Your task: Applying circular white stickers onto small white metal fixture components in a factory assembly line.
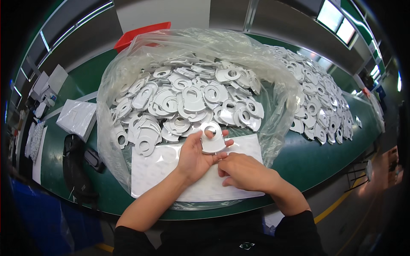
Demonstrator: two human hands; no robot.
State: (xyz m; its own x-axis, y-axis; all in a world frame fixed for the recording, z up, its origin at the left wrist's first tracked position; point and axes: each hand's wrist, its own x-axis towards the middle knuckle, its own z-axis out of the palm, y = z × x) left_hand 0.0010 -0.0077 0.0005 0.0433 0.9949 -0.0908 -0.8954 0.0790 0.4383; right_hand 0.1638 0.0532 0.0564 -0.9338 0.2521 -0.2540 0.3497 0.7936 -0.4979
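Note:
A flat white plastic part [213, 144] with a round hole and a rounded end rests upright in my left hand [191, 158]. My left fingers close round it from behind and one fingertip shows through the hole. Just below its right lower edge is my right hand [248, 171], its fingers curled in and its fingertips close to the left hand. Whatever those fingers may pinch is hidden. Beneath both hands lies a glossy white sheet or pad [171, 181]. Beyond them, many similar white parts [188, 98] are heaped inside a large clear plastic bag [112, 91].
A second heap of white parts [318, 98] covers the right side of the green table [294, 166]. At left lie a white wrapped packet [77, 117], a black pouch-like item [77, 170] and a small dark case [94, 160]. A red bin [143, 33] stands behind the bag.

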